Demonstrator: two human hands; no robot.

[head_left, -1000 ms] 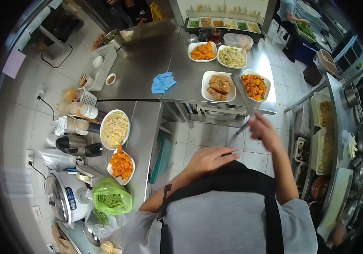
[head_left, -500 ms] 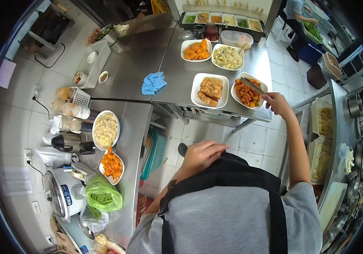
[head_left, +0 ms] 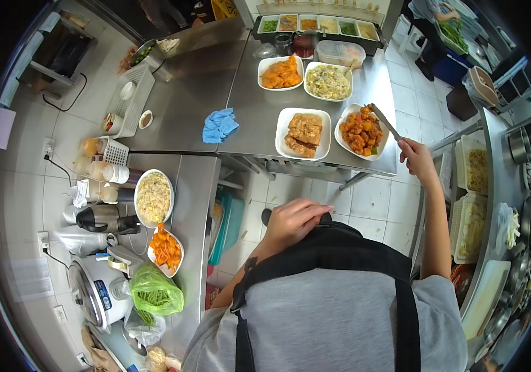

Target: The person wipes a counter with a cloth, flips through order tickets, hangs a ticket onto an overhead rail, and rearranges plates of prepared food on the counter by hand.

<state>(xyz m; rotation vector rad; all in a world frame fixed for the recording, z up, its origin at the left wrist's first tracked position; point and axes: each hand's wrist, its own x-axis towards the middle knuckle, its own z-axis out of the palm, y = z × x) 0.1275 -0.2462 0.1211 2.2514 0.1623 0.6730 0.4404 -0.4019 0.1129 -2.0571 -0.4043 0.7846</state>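
My right hand (head_left: 415, 158) is closed around the handle of a long, narrow metal utensil (head_left: 386, 122). Its far end reaches the right rim of a white bowl (head_left: 342, 137) of glazed red-brown pieces (head_left: 361, 130) with bits of pepper. To the left of that bowl stands a white square dish (head_left: 283, 149) with sliced, browned fillets (head_left: 304, 133). In front of my waist, over the black apron (head_left: 340, 239), my left hand (head_left: 296, 220) hangs with fingers loosely extended, holding nothing.
Bowls of orange pieces (head_left: 281, 73) and pale fried rice (head_left: 329, 82) stand farther back. A crumpled blue cloth (head_left: 219, 125) lies on the steel table (head_left: 250, 118). The left counter bears a rice bowl (head_left: 154, 197) and green bag (head_left: 157, 290). Another person (head_left: 423, 12) works at upper right.
My right hand has shifted the utensil from over the middle of the glazed food to the bowl's right rim. My left hand stays near my waist.
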